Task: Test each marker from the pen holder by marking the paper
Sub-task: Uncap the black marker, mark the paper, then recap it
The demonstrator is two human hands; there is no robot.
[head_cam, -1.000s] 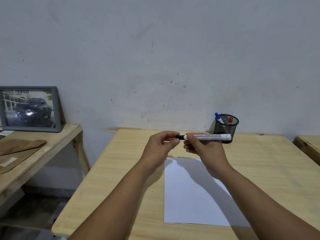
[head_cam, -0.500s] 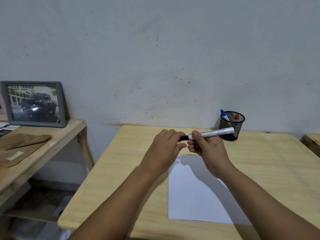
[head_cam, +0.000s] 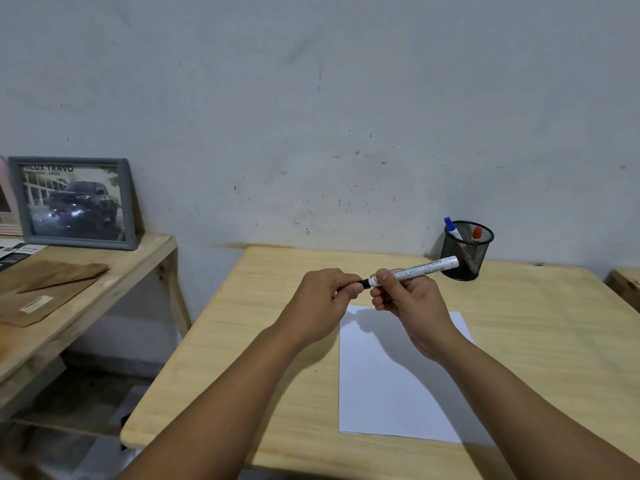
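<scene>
A white marker (head_cam: pixel 424 268) with a black cap lies across my two hands above the table. My right hand (head_cam: pixel 408 299) grips its white barrel; my left hand (head_cam: pixel 323 299) pinches the black cap (head_cam: pixel 364 283) at its left end. The cap still looks seated on the barrel. Below my hands a blank white paper (head_cam: pixel 391 386) lies flat on the wooden table (head_cam: pixel 263 341). A black mesh pen holder (head_cam: pixel 465 251) stands at the back by the wall, holding a blue-capped marker (head_cam: pixel 452 227) and a red-capped marker (head_cam: pixel 477 233).
A second wooden table (head_cam: pixel 86 289) stands to the left with a gap between; it carries a framed car picture (head_cam: pixel 74 202), brown envelopes (head_cam: pixel 48 285) and leaflets. Another table's corner (head_cam: pixel 625 285) shows at the right edge. The wall runs right behind the holder.
The marker's right end has tilted upward, and both hands hold the same grip. The view has shifted a little, so the scene sits further right in frame.
</scene>
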